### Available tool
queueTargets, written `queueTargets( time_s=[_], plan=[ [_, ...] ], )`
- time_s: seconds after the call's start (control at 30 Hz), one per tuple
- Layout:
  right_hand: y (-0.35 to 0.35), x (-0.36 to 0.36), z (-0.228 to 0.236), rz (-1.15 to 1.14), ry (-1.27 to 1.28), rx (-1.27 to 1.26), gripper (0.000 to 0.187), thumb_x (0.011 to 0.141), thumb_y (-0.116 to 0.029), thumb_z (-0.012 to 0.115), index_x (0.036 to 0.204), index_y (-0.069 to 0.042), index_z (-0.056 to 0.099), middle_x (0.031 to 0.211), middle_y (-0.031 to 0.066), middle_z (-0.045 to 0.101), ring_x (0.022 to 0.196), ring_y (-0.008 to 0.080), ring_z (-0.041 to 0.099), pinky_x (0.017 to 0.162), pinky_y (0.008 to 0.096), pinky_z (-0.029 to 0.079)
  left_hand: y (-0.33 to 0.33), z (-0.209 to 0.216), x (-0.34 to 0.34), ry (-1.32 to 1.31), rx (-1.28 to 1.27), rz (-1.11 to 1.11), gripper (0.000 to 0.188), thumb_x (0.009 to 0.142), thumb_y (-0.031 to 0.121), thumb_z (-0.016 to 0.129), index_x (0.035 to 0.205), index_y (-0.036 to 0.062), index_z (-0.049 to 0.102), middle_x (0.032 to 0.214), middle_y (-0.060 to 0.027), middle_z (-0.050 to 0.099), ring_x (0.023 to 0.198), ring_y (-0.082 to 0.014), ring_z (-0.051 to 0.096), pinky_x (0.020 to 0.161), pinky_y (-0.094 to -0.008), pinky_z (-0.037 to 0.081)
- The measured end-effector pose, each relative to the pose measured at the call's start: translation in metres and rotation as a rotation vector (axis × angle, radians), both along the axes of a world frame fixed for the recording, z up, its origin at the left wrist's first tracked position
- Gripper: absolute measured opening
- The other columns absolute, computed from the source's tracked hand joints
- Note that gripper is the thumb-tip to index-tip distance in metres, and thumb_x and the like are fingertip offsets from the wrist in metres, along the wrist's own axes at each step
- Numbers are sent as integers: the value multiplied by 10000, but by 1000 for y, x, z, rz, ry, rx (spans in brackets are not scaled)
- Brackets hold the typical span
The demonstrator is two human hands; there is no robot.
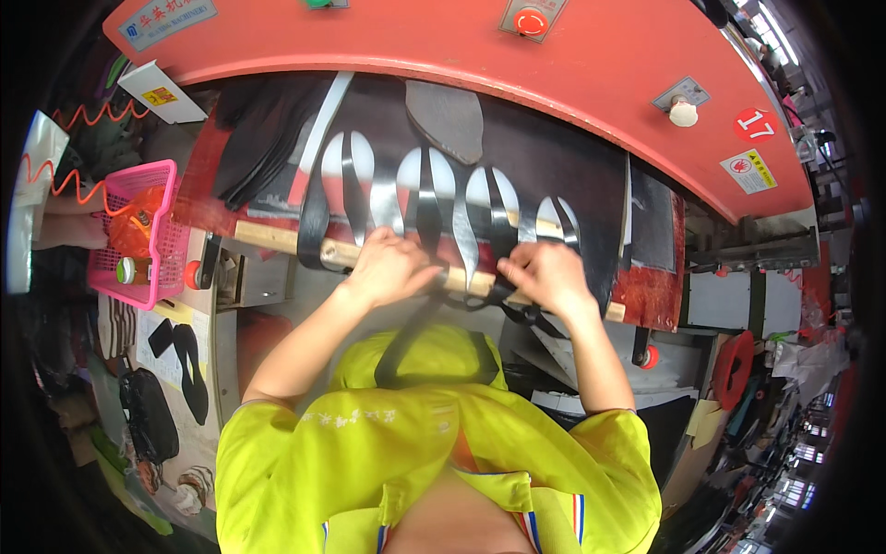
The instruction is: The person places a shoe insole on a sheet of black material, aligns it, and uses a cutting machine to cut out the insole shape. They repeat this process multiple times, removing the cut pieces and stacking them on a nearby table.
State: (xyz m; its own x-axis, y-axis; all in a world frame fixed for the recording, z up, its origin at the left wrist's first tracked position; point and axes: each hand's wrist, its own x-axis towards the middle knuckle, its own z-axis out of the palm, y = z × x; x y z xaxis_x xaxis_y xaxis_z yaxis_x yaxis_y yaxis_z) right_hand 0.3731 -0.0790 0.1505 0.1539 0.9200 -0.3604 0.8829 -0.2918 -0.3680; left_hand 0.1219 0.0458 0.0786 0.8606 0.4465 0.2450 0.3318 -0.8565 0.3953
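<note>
A black sheet (429,220) with several sole-shaped cutouts lies on the press bed, its narrow strips curling over the front edge. My left hand (392,270) is closed on the sheet's near edge, just above a wooden bar (268,236); its fingertips are partly hidden. Further right, my right hand (551,277) has its fingers bent round the sheet's edge, with thin black strips hanging below. A blurred dark strip (415,328) dangles between my hands toward my lap. Beyond the cutouts lies a grey sole-shaped piece (447,120).
The red press beam (406,42) spans the far side, carrying a red button (531,23) and a pale knob (683,112). Black strips (268,138) are bunched at the bed's left. A pink basket (171,235) stands left, above a side table holding black sole shapes (191,374).
</note>
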Motion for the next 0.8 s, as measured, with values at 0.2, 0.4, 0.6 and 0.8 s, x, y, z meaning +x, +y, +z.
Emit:
queueTargets(
  time_s=[0.2,0.4,0.6,0.8],
  plan=[
    [117,-60,-17,-157,-26,519,1094,581,-541,874,1451,-107,371,1467,392,220,1363,537,259,1102,530,334,47,26,-9,-369,69,352,713,627,318,890,1211,29,598,1179,-157,636,1114,-326,603,972,-439,456],
    [118,-121,-33,-158,-83,422,1012,509,-379,873,1409,-163,464,1428,367,286,1316,500,328,1113,493,325,35,7,-59,-23,-105,424,1248,542,458,918,1490,-19,263,1463,-241,421,1416,-343,351,1187,-435,251],
    [83,-111,0,-297,878,373,797,644,-157,833,1362,-60,500,1170,178,598,1094,249,591,965,343,462,-13,5,-105,-7,-75,482,1213,565,498,888,1487,-2,279,1458,-227,440,1409,-311,370,1183,-416,249],
    [1,-92,3,-431,1009,434,754,648,-136,833,1332,-73,522,1146,151,595,1086,257,596,947,369,475,-37,2,-128,-81,-46,434,1165,545,450,903,1466,10,342,1439,-220,466,1382,-351,406,1154,-446,297]
  ],
)
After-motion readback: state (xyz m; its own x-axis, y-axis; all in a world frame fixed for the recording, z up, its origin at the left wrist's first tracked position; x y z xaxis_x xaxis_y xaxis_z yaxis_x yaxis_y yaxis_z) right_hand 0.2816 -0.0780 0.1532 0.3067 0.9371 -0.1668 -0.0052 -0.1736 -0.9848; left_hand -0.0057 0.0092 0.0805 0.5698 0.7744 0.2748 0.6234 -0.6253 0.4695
